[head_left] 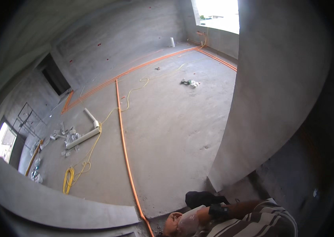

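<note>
Bare concrete floor point(167, 130) fills the room. Far up-left of the hand lie a yellow cable point(70, 177) and white pipes point(84, 136); an orange conduit point(125, 150) runs down to just beside it. The right hand point(171, 224) is closed on a clear plastic bag point(188, 223), pressed against its right side.

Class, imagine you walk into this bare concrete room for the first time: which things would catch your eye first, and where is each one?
The long orange conduit stands out first, running across the grey concrete floor from near the person up toward the far wall. Left of it, a yellow cable loops into a coil beside white pipes. At the bottom edge, the person's hand holds a clear plastic bag.
</note>
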`<state>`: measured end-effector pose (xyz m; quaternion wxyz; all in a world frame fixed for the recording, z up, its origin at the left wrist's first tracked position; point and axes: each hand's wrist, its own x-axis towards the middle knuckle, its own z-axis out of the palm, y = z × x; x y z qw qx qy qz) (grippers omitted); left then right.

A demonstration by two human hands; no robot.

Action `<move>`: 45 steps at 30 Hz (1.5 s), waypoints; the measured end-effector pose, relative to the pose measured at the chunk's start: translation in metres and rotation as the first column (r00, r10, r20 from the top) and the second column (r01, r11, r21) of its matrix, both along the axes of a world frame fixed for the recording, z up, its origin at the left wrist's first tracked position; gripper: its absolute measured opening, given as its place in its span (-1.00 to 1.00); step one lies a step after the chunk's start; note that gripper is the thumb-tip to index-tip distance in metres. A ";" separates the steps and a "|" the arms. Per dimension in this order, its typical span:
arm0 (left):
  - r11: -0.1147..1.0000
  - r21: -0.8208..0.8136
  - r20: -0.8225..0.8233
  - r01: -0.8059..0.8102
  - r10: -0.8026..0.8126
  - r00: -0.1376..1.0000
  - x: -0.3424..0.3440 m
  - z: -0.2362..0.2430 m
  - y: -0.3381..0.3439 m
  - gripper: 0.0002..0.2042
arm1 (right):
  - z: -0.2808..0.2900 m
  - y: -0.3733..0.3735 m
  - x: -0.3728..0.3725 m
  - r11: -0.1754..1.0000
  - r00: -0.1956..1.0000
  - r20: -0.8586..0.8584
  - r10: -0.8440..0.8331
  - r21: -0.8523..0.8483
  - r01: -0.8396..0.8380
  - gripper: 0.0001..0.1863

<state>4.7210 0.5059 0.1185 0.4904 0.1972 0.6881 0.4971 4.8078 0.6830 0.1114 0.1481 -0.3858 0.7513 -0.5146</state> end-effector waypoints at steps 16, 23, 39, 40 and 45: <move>0.960 -0.114 0.051 0.256 -0.251 0.967 -0.337 -0.009 0.123 -0.55 | 0.141 0.261 -0.236 0.933 0.937 -0.072 -0.343 0.094 0.348 -0.78; 0.887 -0.109 0.111 0.449 -0.439 0.892 -0.451 -0.001 0.312 -0.76 | 0.150 0.329 -0.358 0.740 0.729 0.127 -0.673 0.104 0.665 -0.76; 0.570 -0.030 0.324 0.821 -0.772 0.548 -0.707 0.122 0.712 -0.74 | 0.290 0.575 -0.573 0.461 0.341 0.377 -0.861 0.293 0.838 -0.71; 0.553 -0.054 0.323 0.831 -0.778 0.539 -0.721 0.126 0.733 -0.74 | 0.273 0.589 -0.583 0.417 0.306 0.361 -0.881 0.284 0.864 -0.66; 0.538 -0.036 0.529 0.842 -0.704 0.473 -0.796 0.076 0.838 -0.80 | 0.185 0.664 -0.632 0.206 0.022 0.442 -0.897 0.374 0.904 -0.49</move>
